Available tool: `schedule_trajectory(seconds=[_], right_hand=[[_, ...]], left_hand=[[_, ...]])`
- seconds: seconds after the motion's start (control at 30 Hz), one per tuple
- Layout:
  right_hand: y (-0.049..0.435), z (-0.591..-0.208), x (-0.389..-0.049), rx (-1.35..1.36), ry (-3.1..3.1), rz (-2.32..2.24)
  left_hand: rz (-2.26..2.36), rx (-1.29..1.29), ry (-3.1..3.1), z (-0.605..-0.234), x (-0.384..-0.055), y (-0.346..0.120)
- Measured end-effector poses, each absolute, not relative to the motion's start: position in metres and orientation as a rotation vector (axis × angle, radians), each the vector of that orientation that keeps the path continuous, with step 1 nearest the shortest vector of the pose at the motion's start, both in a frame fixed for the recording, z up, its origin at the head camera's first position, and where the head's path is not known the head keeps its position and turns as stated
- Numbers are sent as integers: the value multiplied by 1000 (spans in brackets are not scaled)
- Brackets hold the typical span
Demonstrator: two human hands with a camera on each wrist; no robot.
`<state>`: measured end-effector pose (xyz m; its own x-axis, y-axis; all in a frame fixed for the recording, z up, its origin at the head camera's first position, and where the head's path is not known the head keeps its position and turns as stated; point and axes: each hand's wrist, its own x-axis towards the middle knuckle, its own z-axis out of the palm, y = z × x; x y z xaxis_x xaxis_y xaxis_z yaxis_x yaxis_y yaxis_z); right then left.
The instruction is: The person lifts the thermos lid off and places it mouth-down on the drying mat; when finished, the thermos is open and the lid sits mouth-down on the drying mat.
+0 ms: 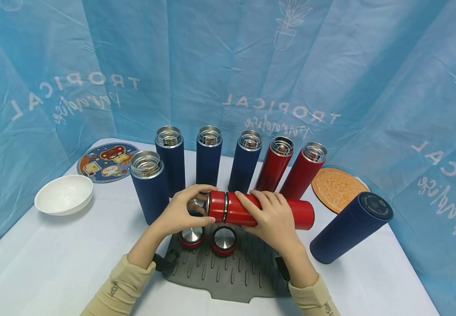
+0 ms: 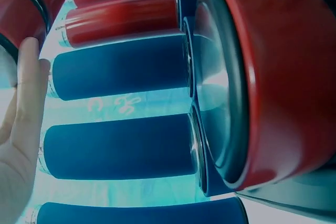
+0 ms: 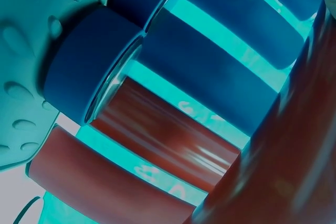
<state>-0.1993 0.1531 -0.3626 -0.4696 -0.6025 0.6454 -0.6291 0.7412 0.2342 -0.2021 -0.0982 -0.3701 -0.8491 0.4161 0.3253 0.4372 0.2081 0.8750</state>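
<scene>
A red thermos bottle [image 1: 303,215] lies level above the grey mat. My right hand [image 1: 273,219] grips its body from above. At the left end, my left hand [image 1: 180,208] holds the red lid [image 1: 217,207] between thumb and fingers; a shiny ring shows between lid and body. In the left wrist view, my fingers [image 2: 26,93] touch this lid's edge. Below the bottle, two red lids, one on the left [image 1: 191,236] and one on the right [image 1: 224,239], rest silver side up on the mat. Blue lids [image 3: 94,64] stand behind them.
Several uncapped blue bottles [image 1: 208,162] and two uncapped red bottles [image 1: 303,173] stand behind the grey mat [image 1: 231,276]. A capped blue bottle [image 1: 350,228] is at right. A white bowl [image 1: 63,195], a cartoon placemat [image 1: 107,162] and an orange round mat [image 1: 338,188] lie around.
</scene>
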Motion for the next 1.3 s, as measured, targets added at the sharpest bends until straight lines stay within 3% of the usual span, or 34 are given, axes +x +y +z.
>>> schedule_trajectory(seconds=[0.27, 0.47, 0.97, 1.3], right_hand=[[154, -364, -199, 871, -2208, 61], [160, -366, -204, 638, -2148, 279], [200, -361, -220, -49, -1862, 1330], [216, -370, -231, -239, -1713, 1457]], left_hand=[[-1774, -634, -2463, -371, -203, -98], [-1846, -431, -2336, -368, -205, -105], [-1836, -479, -2383, -366, -207, -104], [-1779, -513, -2450, -366, -205, -101]])
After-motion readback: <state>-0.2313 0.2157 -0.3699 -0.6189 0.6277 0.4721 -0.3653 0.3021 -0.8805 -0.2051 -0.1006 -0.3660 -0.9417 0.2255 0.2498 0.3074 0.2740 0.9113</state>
